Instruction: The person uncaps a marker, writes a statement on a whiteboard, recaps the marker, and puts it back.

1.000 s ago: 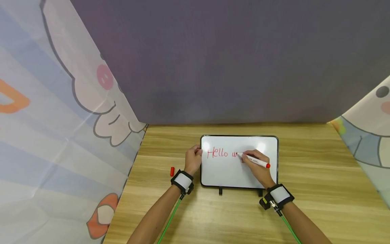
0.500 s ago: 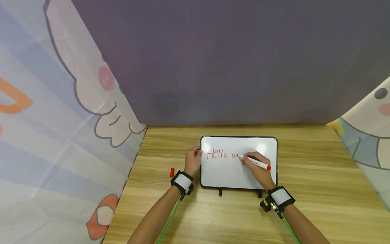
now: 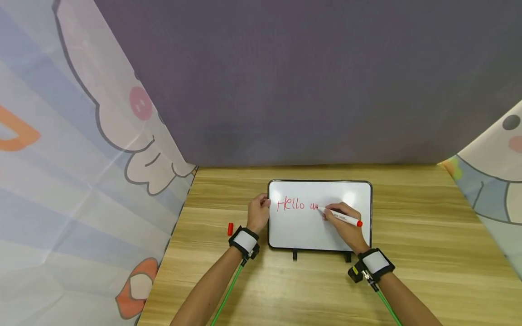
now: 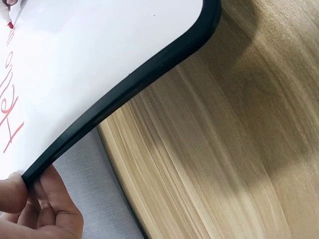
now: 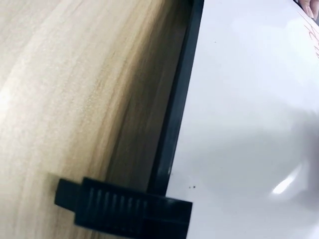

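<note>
A small whiteboard (image 3: 302, 233) with a black frame stands on black feet, bearing the red handwriting "Hello w" (image 3: 291, 204) in its upper left. My left hand (image 3: 258, 214) pinches the board's left edge; in the left wrist view the thumb (image 4: 12, 194) lies on the front and curled fingers sit behind the frame. My right hand (image 3: 345, 225) holds a white marker (image 3: 344, 218) with a red end, its tip at the board by the "w". The right wrist view shows the board's lower frame and a black foot (image 5: 119, 206), not the right hand.
A red marker cap (image 3: 230, 229) lies on the wooden table (image 3: 424, 235) left of my left wrist. A grey panel (image 3: 285, 90) rises behind the table, and cartoon-printed sheets (image 3: 81, 203) hang at both sides. Green cables (image 3: 226, 294) trail from both wrist cameras.
The marker tip has moved slightly down at the "w", its red end dipping a little with it. My left hand keeps its hold on the board's edge.
</note>
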`<control>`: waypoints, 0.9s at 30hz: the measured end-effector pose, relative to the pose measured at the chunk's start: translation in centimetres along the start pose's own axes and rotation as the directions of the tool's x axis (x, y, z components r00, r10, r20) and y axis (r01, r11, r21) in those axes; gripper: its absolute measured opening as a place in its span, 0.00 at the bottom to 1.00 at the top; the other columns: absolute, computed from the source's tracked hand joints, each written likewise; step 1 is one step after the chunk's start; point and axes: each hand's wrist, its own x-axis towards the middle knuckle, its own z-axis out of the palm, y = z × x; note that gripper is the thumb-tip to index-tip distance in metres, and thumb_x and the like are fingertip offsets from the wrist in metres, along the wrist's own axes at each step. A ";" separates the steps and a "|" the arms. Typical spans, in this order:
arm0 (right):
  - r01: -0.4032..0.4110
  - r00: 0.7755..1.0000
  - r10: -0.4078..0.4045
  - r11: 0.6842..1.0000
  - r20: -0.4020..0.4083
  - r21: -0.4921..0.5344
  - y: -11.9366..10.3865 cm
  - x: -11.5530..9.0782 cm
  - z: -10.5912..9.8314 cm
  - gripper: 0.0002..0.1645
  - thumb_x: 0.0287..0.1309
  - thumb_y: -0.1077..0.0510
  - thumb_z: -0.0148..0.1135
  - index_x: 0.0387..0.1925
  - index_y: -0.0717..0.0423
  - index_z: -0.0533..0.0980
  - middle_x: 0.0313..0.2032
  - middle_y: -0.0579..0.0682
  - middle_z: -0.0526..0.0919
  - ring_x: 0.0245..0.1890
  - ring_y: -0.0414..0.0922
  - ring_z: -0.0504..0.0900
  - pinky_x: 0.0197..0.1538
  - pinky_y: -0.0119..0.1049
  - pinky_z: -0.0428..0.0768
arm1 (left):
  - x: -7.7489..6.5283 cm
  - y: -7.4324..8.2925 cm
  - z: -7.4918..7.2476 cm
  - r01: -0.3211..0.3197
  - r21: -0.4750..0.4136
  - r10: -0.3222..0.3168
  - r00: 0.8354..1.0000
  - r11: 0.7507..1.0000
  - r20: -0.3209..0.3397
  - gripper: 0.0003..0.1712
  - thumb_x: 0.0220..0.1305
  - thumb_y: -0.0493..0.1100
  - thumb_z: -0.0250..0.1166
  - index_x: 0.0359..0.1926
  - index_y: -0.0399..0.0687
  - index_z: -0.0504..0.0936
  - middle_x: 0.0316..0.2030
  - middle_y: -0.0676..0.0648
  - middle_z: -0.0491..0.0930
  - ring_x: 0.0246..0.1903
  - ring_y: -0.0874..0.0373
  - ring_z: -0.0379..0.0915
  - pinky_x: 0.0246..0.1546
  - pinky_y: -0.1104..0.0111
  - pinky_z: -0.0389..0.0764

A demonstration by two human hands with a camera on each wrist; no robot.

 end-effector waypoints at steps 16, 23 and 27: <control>-0.002 1.000 0.002 1.000 -0.005 -0.002 0.2 -0.3 -0.2 0.07 0.55 0.64 0.61 0.35 0.65 0.80 0.29 0.53 0.81 0.27 0.32 0.80 0.32 0.24 0.76 | 0.1 0.1 0.0 -0.019 -0.005 0.019 1.000 1.000 -0.009 0.09 0.60 0.30 0.57 0.38 0.34 0.82 0.29 0.38 0.82 0.29 0.53 0.75 0.31 0.68 0.75; -0.032 0.999 0.033 0.996 -0.023 0.080 0.7 0.1 -0.3 0.08 0.55 0.64 0.61 0.36 0.67 0.79 0.29 0.56 0.81 0.28 0.38 0.82 0.33 0.24 0.78 | 0.1 0.0 0.0 -0.008 -0.014 0.008 1.000 1.000 0.002 0.09 0.61 0.30 0.56 0.39 0.34 0.82 0.30 0.38 0.82 0.29 0.53 0.74 0.31 0.68 0.75; -0.038 0.999 0.041 0.993 -0.023 0.112 0.7 0.3 -0.2 0.09 0.56 0.64 0.61 0.36 0.67 0.79 0.30 0.59 0.81 0.29 0.39 0.83 0.34 0.24 0.78 | 0.1 0.0 -0.1 -0.008 -0.011 0.008 1.000 1.000 0.001 0.09 0.60 0.30 0.56 0.39 0.34 0.82 0.30 0.38 0.82 0.30 0.52 0.75 0.32 0.67 0.75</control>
